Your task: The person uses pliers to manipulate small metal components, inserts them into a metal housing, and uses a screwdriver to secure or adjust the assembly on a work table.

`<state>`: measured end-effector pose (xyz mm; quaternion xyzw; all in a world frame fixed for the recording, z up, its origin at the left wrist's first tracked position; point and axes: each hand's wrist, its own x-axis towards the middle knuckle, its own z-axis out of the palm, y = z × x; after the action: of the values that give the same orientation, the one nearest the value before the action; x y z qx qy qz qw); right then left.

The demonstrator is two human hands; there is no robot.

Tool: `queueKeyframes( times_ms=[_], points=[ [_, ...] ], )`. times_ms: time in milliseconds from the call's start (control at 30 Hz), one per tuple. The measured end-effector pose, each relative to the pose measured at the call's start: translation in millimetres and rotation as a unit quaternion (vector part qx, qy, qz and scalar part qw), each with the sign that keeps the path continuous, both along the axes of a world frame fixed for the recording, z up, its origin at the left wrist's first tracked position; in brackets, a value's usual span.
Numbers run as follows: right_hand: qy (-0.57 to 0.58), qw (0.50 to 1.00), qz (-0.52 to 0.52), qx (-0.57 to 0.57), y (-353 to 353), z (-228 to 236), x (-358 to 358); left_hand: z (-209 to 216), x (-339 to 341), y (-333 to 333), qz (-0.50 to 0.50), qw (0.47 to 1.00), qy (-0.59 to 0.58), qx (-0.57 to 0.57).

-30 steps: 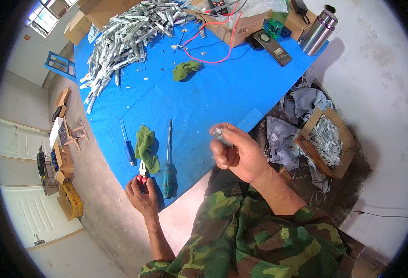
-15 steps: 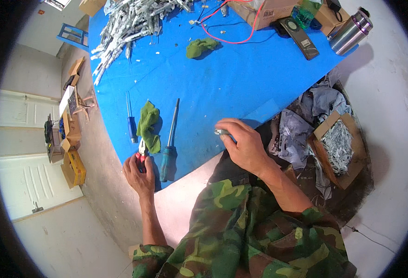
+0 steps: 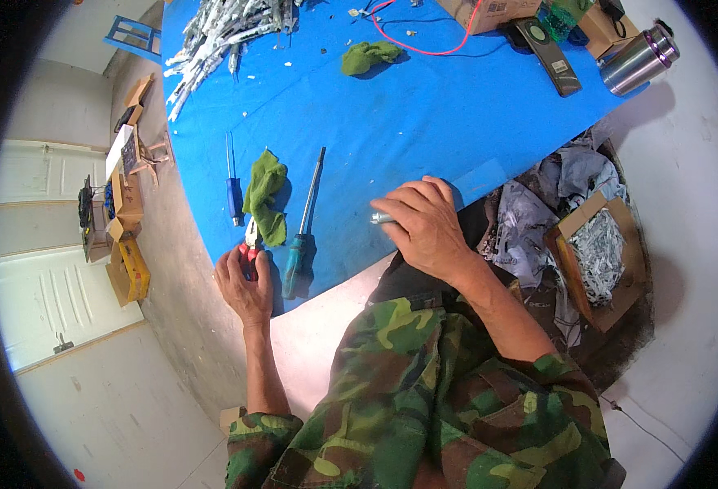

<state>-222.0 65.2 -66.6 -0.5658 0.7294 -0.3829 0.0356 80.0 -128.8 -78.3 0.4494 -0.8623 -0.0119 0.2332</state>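
Observation:
At the near left corner of the blue-covered table, my left hand is closed over the red handles of a pair of pliers. The jaws point away, toward a crumpled green cloth. A blue-handled screwdriver lies left of that cloth, and a longer teal-handled screwdriver lies to its right. By the table's near edge, my right hand is closed on a small silvery metal piece. Only its end sticks out past the fingers; the rest is hidden.
Long silvery strips are heaped at the far left. Another green cloth and a red wire lie farther back. A steel flask stands at the far right corner. Below the right edge sits a carton of metal scraps.
The whole view has shifted, so the table's things appear higher. My right hand has turned more palm-down over the metal piece. My left hand keeps its hold on the pliers.

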Motion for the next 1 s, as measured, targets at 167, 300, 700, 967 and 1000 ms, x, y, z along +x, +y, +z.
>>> queueKeyframes(
  times_ms=[167, 300, 700, 967, 1000],
  points=[
    [-0.035, 0.999, 0.003, 0.008, 5, -2, -3, -2, -1, -1, -0.011, 1.000, 0.017, -0.012],
    [-0.038, 0.999, 0.001, 0.016, 5, 1, -4, -2, -1, -1, -0.009, 1.000, 0.021, -0.001],
    [-0.064, 0.997, -0.009, -0.033, 6, -4, -7, 3, -1, 0, -0.022, 1.000, -0.005, 0.001],
    [-0.117, 0.991, -0.007, -0.061, 6, -3, -11, 11, 0, 1, -0.016, 0.999, -0.034, 0.035],
    [-0.118, 0.991, -0.007, -0.063, 6, -4, -11, 14, -1, 2, 0.000, 0.999, -0.034, 0.036]
  ],
)
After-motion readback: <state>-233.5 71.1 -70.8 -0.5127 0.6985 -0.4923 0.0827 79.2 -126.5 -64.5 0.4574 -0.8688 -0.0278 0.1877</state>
